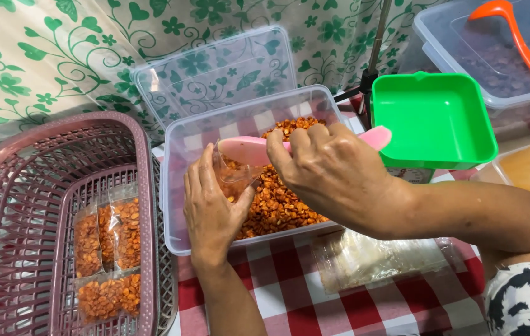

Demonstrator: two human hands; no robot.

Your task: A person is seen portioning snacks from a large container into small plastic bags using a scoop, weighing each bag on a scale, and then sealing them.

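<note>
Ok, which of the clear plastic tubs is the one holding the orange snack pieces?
The lidless clear tub under both hands, on the checked cloth beside the mauve basket; the far-right tub holds dark pieces.

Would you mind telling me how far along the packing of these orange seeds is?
Done: three filled packets lie in the basket. In hand: left hand holds a small bag, right hand tips the pink scoop. Left: many seeds in the tub, empty bags.

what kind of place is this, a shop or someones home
Probably a home or small stall table for packing snacks by hand. A clear tub of orange kernels sits on a red checked tablecloth, filled little bags lie in a mauve basket, and a stack of empty bags waits nearby.
</note>
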